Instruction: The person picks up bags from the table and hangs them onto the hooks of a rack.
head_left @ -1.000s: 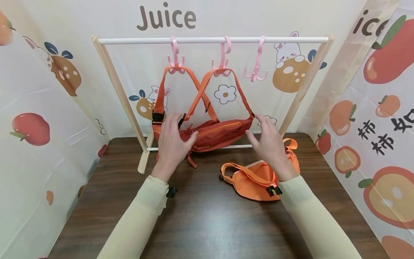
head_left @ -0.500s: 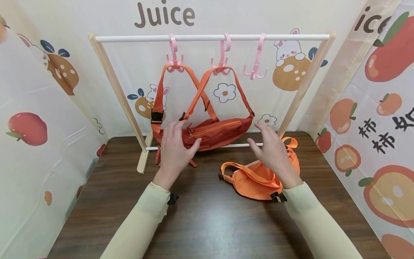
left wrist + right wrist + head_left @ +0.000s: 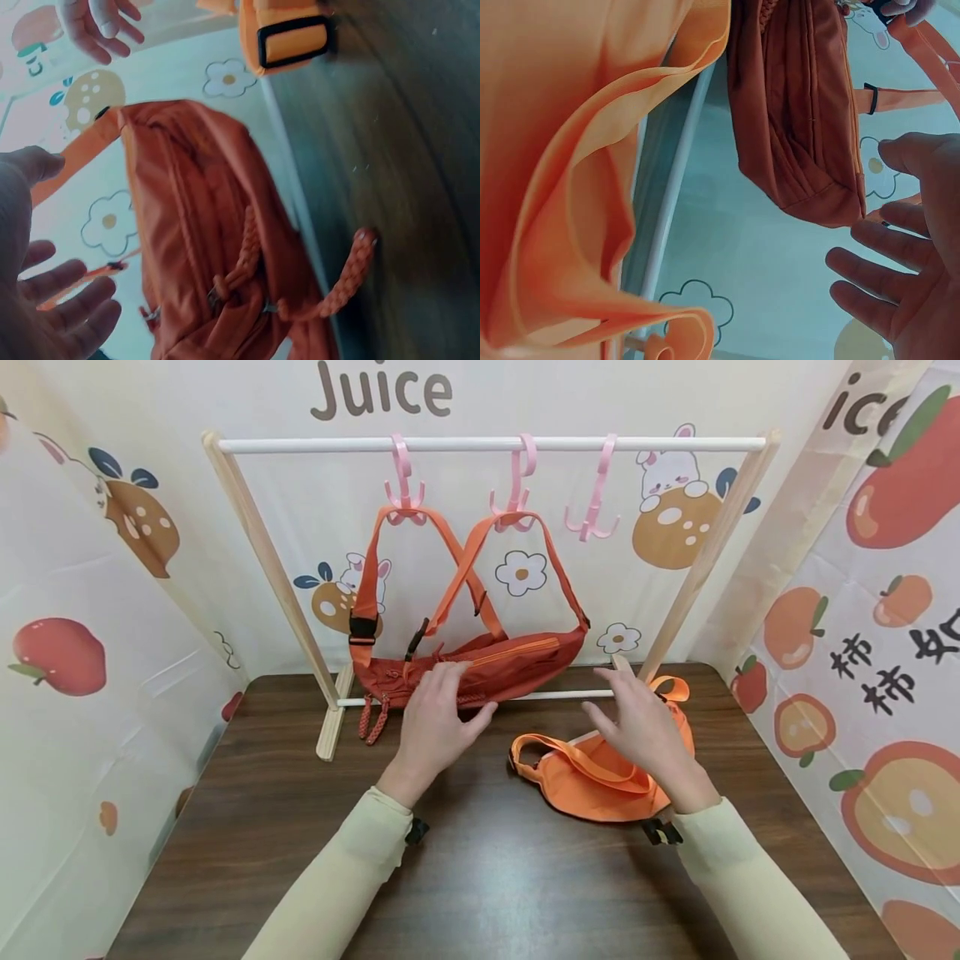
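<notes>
A rust-red waist bag [image 3: 525, 662] hangs by its orange strap [image 3: 367, 585] from two pink hooks, [image 3: 402, 472] its braided zip pulls dangling at the left end. In front of it is my left hand [image 3: 441, 722], fingers spread and holding nothing; the left wrist view shows a gap between palm and bag. My right hand [image 3: 643, 725] hovers over an orange bag [image 3: 581, 787] lying on the table, also holding nothing. In the right wrist view its straight fingers are near the end of the hanging bag [image 3: 802, 127], and the orange bag's folded strap [image 3: 547, 202] fills the left side.
A rack with a white rail [image 3: 300, 446] and wooden legs [image 3: 273, 568] stands at the back of the dark wooden table [image 3: 480, 877]. A third pink hook [image 3: 592, 514] hangs bare at the right. Printed cloth [image 3: 67, 760] surrounds the table.
My left hand has drawn away from the bag's left end, moving right and down. My right hand has moved down and right, away from its right end. The bag stays hanging.
</notes>
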`<state>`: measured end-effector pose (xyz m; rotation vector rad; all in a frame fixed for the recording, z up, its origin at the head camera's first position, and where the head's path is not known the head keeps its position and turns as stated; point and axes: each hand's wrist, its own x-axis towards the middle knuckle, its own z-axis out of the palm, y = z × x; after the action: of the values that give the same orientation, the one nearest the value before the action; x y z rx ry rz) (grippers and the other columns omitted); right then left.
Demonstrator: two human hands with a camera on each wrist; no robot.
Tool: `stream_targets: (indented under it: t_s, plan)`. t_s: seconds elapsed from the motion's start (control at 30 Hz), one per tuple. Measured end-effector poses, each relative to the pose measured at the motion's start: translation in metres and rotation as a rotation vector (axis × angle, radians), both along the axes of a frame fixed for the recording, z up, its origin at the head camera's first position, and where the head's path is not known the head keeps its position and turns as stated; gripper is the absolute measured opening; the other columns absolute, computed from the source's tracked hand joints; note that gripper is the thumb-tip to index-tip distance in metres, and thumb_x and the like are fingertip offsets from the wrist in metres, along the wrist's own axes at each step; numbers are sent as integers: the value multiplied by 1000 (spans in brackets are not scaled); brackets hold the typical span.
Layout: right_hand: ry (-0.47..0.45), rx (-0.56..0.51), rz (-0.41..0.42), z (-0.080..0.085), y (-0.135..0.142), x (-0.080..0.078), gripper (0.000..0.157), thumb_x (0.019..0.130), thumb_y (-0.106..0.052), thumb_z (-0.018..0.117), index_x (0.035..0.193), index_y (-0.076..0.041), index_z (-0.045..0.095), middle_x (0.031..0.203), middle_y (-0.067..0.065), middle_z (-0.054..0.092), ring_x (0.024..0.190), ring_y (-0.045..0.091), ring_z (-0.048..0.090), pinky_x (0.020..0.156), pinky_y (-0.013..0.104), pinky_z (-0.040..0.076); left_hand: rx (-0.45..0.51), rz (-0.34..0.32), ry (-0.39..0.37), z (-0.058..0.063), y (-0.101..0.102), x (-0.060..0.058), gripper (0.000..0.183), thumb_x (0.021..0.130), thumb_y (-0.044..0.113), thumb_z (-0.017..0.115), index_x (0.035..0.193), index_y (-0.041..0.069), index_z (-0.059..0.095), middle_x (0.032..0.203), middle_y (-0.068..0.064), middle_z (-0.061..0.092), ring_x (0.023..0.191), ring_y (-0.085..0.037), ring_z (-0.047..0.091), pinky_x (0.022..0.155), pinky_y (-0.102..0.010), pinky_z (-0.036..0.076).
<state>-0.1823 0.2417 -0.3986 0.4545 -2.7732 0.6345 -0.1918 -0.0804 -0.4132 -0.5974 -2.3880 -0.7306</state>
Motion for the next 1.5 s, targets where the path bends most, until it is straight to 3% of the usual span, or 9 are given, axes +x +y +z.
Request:
stream_targets:
  t_s: [0.13, 0.43, 0.83, 1.1, 1.23, 1.5]
  plan:
    - [-37, 35, 10, -5, 7, 5, 62, 101, -32, 74, 151, -3, 53, 146, 24, 56, 128, 45, 57, 101, 67, 48, -52, -48, -78, -9, 11, -1, 64, 93, 45, 81, 140, 7, 60, 128, -10, 64, 114, -29, 64, 98, -48, 54]
    - [-88, 92, 49, -14, 19, 14, 61, 100, -32, 76, 149, -2, 55, 145, 22, 58, 131, 45, 57, 106, 66, 46, -122, -116, -187, -22, 34, -6, 63, 92, 45, 82, 141, 12, 60, 130, -5, 63, 114, -24, 65, 94, -46, 56]
    - [-179, 162, 98, -23, 31, 20, 54, 99, -28, 78, 144, -3, 61, 141, 22, 63, 125, 43, 63, 99, 63, 52, -260, -236, -438, -32, 62, -20, 63, 95, 39, 80, 150, 17, 57, 141, -3, 61, 126, -21, 60, 106, -45, 51]
    - [-183, 162, 121, -28, 33, 23, 52, 98, -26, 78, 141, -2, 63, 137, 20, 65, 125, 41, 63, 102, 63, 50, -380, -259, -484, -42, 85, -30, 55, 96, 27, 78, 147, 17, 60, 143, -2, 60, 126, -19, 60, 102, -41, 53]
    - [-178, 162, 130, -30, 33, 24, 51, 98, -26, 78, 141, -4, 63, 136, 19, 66, 123, 40, 65, 101, 63, 51, -433, -262, -495, -47, 95, -35, 51, 96, 21, 76, 145, 18, 62, 137, -1, 62, 120, -18, 62, 97, -39, 54]
    - [-195, 168, 124, -34, 33, 25, 51, 98, -29, 79, 141, -5, 65, 134, 15, 68, 122, 38, 66, 100, 61, 52, -509, -255, -588, -57, 113, -42, 42, 96, 15, 76, 137, 21, 67, 125, 1, 65, 110, -17, 62, 93, -36, 54]
